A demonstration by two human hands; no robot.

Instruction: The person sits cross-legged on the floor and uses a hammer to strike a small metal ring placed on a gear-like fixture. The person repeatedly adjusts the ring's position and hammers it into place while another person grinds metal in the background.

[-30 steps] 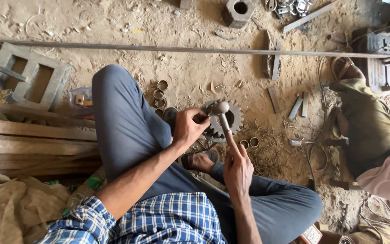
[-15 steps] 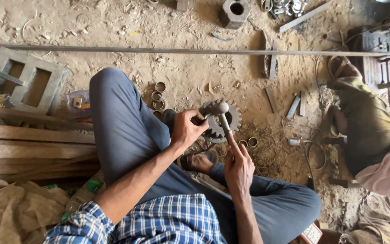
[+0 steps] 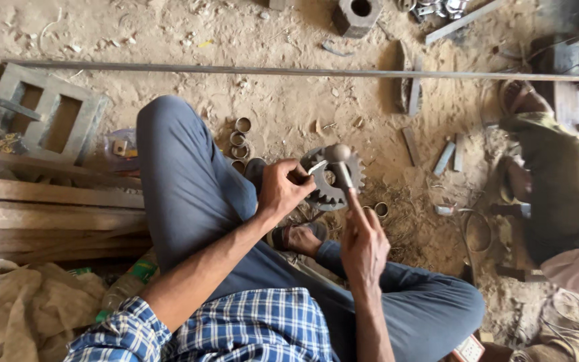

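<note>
I count one toothed gear (image 3: 333, 179), one hammer (image 3: 340, 165), four small metal rings (image 3: 239, 139) left of the gear and two more rings (image 3: 376, 209) right of it, one long steel rod (image 3: 289, 70), one square nut block (image 3: 355, 15), three wooden planks (image 3: 48, 208).

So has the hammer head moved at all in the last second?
Barely. The hammer head sits over the toothed gear much as before, perhaps slightly nearer its centre hole. The right hand grips the handle; the left hand steadies a piece on the gear.
</note>
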